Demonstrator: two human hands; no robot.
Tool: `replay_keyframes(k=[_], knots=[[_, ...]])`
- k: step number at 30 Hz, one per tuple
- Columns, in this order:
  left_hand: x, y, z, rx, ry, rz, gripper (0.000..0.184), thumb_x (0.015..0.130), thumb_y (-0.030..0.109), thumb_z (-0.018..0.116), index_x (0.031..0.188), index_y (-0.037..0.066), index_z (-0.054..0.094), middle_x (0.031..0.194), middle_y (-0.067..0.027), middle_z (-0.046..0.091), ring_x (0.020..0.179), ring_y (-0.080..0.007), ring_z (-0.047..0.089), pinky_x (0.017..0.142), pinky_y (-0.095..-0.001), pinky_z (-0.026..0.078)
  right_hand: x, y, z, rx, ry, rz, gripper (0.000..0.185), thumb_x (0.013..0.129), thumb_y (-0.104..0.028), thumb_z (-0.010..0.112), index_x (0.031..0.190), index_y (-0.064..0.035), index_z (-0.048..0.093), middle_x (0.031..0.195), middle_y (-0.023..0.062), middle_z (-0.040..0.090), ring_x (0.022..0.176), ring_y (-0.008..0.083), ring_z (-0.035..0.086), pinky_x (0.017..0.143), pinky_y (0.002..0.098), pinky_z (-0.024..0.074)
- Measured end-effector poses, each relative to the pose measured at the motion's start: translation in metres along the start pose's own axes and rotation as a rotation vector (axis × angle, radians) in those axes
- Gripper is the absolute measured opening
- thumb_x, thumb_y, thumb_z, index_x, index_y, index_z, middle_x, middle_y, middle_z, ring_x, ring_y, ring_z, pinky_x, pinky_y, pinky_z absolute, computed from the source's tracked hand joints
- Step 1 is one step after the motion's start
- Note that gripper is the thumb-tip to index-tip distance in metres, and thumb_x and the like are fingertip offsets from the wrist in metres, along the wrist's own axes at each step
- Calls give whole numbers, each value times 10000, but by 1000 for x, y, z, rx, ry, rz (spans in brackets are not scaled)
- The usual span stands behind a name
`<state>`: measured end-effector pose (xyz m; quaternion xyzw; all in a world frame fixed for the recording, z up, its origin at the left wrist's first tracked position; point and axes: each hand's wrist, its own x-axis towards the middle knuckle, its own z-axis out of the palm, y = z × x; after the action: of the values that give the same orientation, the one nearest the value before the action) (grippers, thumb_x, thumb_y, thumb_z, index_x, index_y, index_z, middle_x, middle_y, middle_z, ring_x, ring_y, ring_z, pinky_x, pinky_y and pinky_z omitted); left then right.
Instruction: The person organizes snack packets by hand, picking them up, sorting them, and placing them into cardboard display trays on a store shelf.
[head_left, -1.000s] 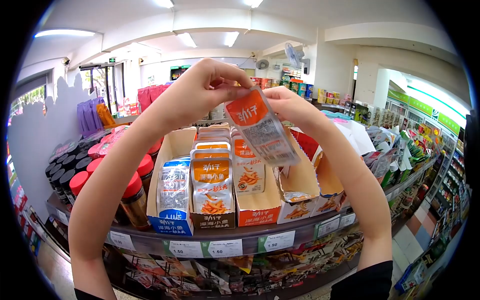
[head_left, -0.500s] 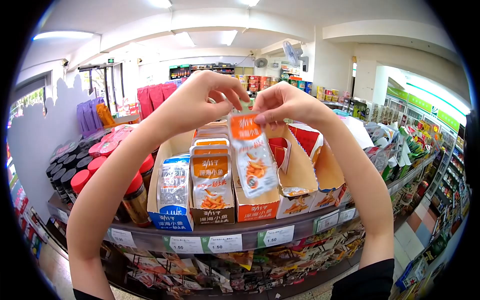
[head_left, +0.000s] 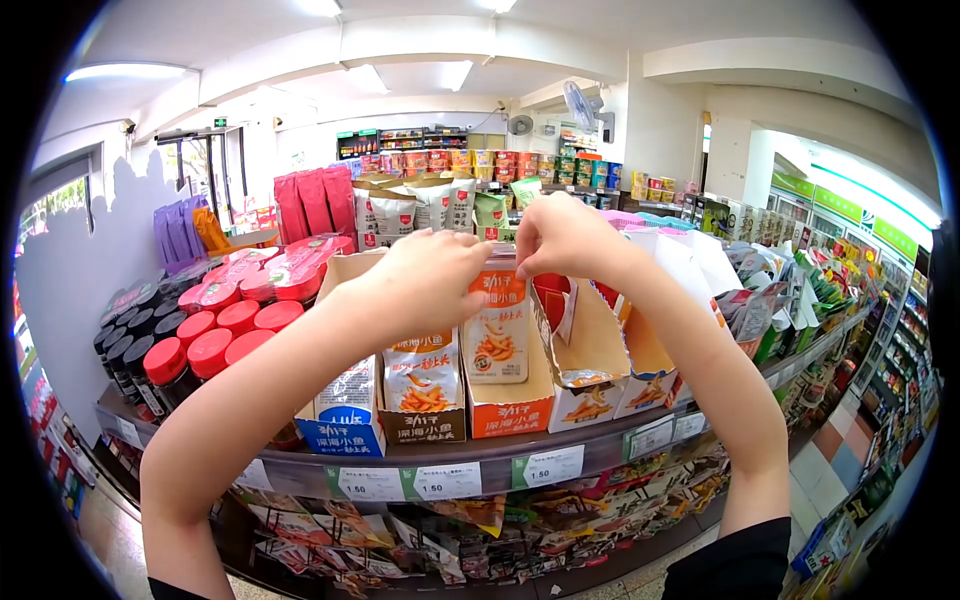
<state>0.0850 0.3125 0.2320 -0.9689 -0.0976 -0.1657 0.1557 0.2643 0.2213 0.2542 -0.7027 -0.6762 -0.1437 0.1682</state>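
An orange-and-white snack packet (head_left: 497, 340) stands upright in the orange-fronted box (head_left: 512, 418), in front of other packets. My right hand (head_left: 570, 238) pinches its upper right edge with curled fingers. My left hand (head_left: 425, 280) is at the packet's upper left, palm down, fingers stretched out and apart, its thumb tip against the left edge. Under that hand are the brown-fronted box (head_left: 424, 425) of orange-topped packets and the blue-fronted box (head_left: 340, 438), both partly covered.
Red-lidded jars (head_left: 210, 352) and black-lidded jars (head_left: 120, 355) stand at the left. A white-fronted box (head_left: 590, 407) is right of the orange one. Price tags (head_left: 448, 481) line the shelf edge. Grey-and-white bags (head_left: 432, 208) stand behind; more packets (head_left: 765, 300) lie at the right.
The packet, turned from its back to its front, has gone down into the orange-fronted box. Both hands have lowered, and my left hand has flattened beside the packet.
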Motion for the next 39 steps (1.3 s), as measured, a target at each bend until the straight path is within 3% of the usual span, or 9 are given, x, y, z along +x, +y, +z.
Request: replay_keyframes(k=[3, 10, 16, 17, 20, 22, 28, 34, 39], knots=[[-1, 1, 25, 92, -11, 22, 664, 861, 344, 564, 1351, -61, 372, 1372, -218, 426, 1322, -317, 372, 1096, -465, 272, 1, 3, 7, -23, 68, -74, 179, 609, -123, 752, 762, -44, 702, 693, 97, 662, 692, 229, 644, 682, 332, 512], [-4, 4, 39, 208, 97, -7, 697, 815, 277, 616, 1384, -23, 348, 1371, -193, 418, 1309, -320, 381, 1089, -516, 265, 5, 12, 21, 45, 134, -223, 261, 624, -128, 751, 867, -63, 680, 814, 97, 650, 758, 233, 626, 661, 343, 495], [-15, 28, 22, 188, 220, -28, 360, 767, 189, 644, 1068, 5, 572, 1169, -124, 549, 1118, -285, 488, 929, -466, 388, 2, 6, 17, 19, 16, -178, 185, 631, -148, 758, 790, -67, 710, 723, 85, 615, 712, 249, 607, 645, 362, 489], [-18, 28, 27, 156, 430, 150, 179, 806, 194, 609, 834, 17, 609, 945, -146, 618, 952, -311, 556, 821, -452, 420, 2, 4, 17, -7, 14, -179, 174, 634, -153, 755, 779, -67, 713, 723, 85, 619, 720, 249, 612, 652, 363, 492], [-26, 50, 14, -180, -8, 191, 267, 870, 233, 550, 719, 21, 609, 744, -178, 611, 784, -362, 583, 761, -470, 438, 1, -3, 20, -84, 2, -167, 158, 644, -166, 747, 765, -68, 720, 730, 88, 634, 749, 251, 626, 673, 369, 502], [-33, 60, 14, -286, 1, 289, 386, 928, 281, 470, 680, 15, 596, 630, -197, 573, 654, -403, 559, 715, -497, 435, 0, -9, 20, -139, -11, -145, 167, 652, -173, 740, 780, -66, 722, 746, 91, 646, 773, 253, 636, 690, 372, 508], [-32, 77, 2, -285, -345, 190, 615, 917, 555, 441, 767, -9, 635, 724, -200, 634, 735, -374, 643, 672, -474, 503, -1, -16, 15, -91, -11, -105, 190, 674, -159, 722, 830, -50, 713, 776, 98, 655, 802, 263, 641, 723, 370, 511], [-35, 73, 34, -227, -122, 269, 477, 872, 464, 573, 845, -9, 633, 751, -197, 640, 746, -364, 651, 690, -458, 519, 7, -4, 35, 142, 170, -299, 282, 858, -189, 567, 1080, -42, 657, 996, 188, 668, 931, 346, 632, 848, 422, 494], [-36, 79, 28, -180, -230, 193, 463, 859, 457, 592, 852, -4, 637, 751, -185, 644, 730, -359, 656, 658, -449, 527, 5, -9, 35, -20, -191, -171, 553, 950, -319, 429, 1405, -16, 350, 1423, 197, 402, 1267, 336, 449, 1071, 438, 343]])
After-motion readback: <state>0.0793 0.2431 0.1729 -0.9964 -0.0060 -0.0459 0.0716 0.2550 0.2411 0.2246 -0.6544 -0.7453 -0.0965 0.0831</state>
